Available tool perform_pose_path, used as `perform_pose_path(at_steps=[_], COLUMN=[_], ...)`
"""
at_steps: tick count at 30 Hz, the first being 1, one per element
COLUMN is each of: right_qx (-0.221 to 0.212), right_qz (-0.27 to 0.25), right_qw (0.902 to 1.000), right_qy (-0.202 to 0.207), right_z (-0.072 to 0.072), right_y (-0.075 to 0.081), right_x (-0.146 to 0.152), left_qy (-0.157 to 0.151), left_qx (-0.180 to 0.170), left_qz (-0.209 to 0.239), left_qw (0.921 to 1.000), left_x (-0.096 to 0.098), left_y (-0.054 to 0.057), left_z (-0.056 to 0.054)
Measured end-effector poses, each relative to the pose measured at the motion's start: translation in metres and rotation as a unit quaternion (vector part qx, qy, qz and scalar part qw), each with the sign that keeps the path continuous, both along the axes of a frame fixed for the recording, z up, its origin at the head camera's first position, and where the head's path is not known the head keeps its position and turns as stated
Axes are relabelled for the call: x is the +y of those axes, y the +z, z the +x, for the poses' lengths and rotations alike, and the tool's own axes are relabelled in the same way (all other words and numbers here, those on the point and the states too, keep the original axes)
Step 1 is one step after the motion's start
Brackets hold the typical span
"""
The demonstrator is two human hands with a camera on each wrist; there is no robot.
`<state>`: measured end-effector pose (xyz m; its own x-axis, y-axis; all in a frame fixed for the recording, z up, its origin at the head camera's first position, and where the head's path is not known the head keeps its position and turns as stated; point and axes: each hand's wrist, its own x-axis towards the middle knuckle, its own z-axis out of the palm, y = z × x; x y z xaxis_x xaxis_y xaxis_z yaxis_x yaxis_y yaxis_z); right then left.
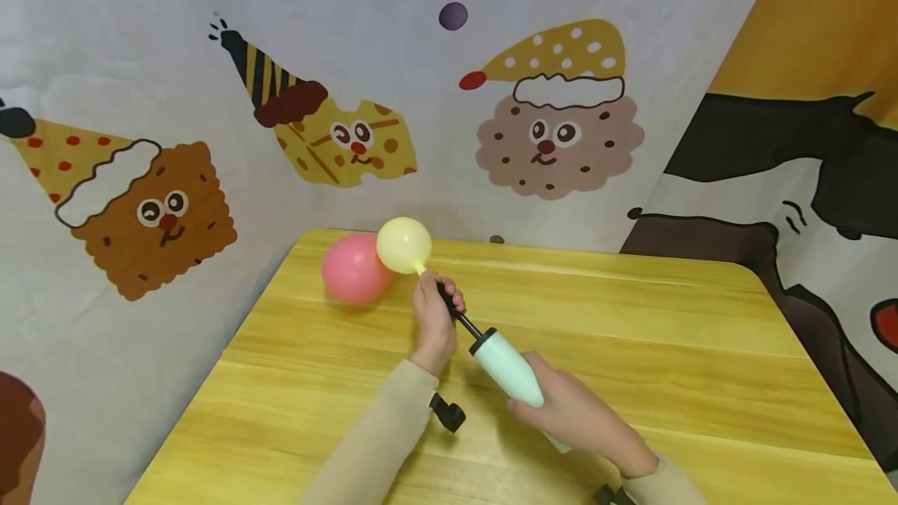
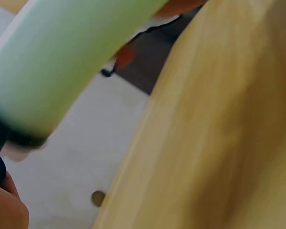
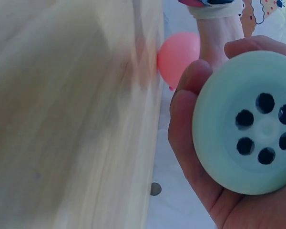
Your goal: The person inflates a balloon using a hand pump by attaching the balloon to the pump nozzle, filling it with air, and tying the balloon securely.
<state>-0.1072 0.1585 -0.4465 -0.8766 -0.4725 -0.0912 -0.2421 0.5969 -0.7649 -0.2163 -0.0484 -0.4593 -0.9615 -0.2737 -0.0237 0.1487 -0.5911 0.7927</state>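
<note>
A mint-green balloon pump (image 1: 510, 369) slants over the table between my two hands. My right hand (image 1: 571, 411) grips its body near the rear; in the right wrist view its round end cap (image 3: 267, 124) shows a ring of several dark holes. My left hand (image 1: 433, 316) holds the black front end of the pump, fingers curled round it. A small, partly inflated yellow balloon (image 1: 404, 245) sits at that end, its neck (image 1: 419, 268) running down to the left hand's fingertips. A short length of black rod (image 1: 468, 325) shows between the left hand and the green body.
An inflated pink balloon (image 1: 356, 270) rests at the table's back left, partly behind the yellow one. The wood-grain table (image 1: 666, 349) spreads beneath both arms. A printed cloth (image 1: 435, 100) with cartoon figures hangs behind it. Each wrist wears a black strap mount (image 1: 447, 414).
</note>
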Motion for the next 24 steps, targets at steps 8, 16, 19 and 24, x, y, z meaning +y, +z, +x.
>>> perform_pose_path(at_steps=[8, 16, 19, 24], right_qx=[-0.018, -0.045, -0.047, -0.017], right_qz=[-0.013, -0.039, -0.030, -0.020], right_qw=[0.9998, 0.9981, 0.9984, 0.9995], right_qy=[0.000, -0.015, -0.002, 0.020], right_z=[-0.013, -0.001, 0.007, 0.014], right_y=[0.001, 0.000, 0.005, 0.005], right_x=[-0.014, -0.010, 0.005, 0.021], left_qy=[-0.035, -0.024, 0.001, 0.018], left_qx=[-0.011, 0.007, 0.014, 0.013], left_qz=[-0.019, -0.038, -0.024, -0.007], left_qw=[0.9991, 0.9990, 0.9996, 0.9997], left_x=[0.012, -0.006, -0.019, -0.027], left_y=[-0.009, 0.000, 0.010, 0.015], left_z=[0.013, -0.007, -0.017, -0.023])
